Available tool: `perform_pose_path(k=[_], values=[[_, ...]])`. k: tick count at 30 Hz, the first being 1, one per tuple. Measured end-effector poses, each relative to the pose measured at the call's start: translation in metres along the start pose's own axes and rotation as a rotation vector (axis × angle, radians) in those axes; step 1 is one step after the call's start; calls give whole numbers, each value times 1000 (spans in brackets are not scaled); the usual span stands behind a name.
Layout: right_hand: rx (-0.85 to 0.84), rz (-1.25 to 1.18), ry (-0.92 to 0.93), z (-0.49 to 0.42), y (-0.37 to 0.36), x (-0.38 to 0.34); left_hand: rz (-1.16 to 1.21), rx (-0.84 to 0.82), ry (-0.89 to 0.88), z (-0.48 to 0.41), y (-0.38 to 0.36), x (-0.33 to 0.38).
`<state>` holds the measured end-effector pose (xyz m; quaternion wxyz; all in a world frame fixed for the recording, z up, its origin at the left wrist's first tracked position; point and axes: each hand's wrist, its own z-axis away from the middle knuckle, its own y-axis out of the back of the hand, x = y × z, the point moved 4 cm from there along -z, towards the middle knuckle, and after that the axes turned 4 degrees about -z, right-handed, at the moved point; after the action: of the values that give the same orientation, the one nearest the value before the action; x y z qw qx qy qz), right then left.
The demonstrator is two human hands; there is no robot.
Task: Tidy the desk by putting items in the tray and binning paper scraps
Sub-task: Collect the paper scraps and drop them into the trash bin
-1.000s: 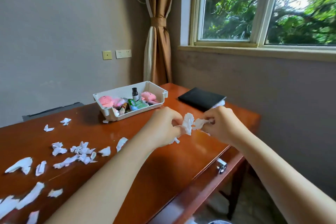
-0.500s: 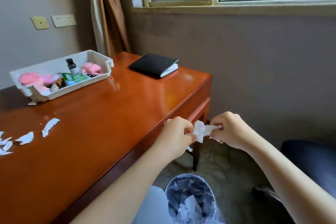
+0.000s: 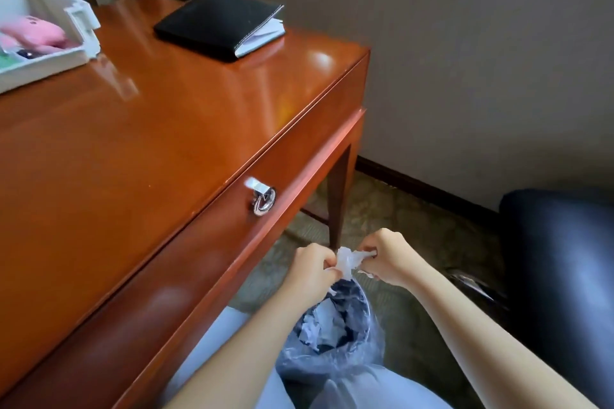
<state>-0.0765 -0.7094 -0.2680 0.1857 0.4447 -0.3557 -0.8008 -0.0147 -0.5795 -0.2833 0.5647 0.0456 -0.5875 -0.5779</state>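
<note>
The left hand (image 3: 312, 267) and right hand (image 3: 387, 259) met just above the bin (image 3: 332, 363), each with its fingers curled tight on one wad of scraps (image 3: 349, 261). The wad was white, thin and crumpled, with ragged bits dangling toward the bin. Other white scraps lay inside the bin's clear liner.

Left hand (image 3: 310, 271), right hand (image 3: 387, 257), scraps (image 3: 349, 261) now over bin (image 3: 332, 364) (off desk (image 3: 133, 143))
</note>
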Motion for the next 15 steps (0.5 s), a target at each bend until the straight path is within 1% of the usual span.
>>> perform_pose_path(k=[3, 7, 10, 12, 15], values=[[-67, -18, -86, -19, -33, 23, 5, -31, 78, -16, -24, -22], [-139, 8, -173, -36, -68, 40, 7, -51, 132, -30, -49, -44], [-190, -12, -243, -44, -88, 49, 61, -80, 205, -35, -60, -59], [-222, 6, -265, -47, -98, 51, 78, -131, 223, -38, -65, -66], [-256, 23, -246, -47, -105, 52, 31, -238, 239, -38, -70, -73]])
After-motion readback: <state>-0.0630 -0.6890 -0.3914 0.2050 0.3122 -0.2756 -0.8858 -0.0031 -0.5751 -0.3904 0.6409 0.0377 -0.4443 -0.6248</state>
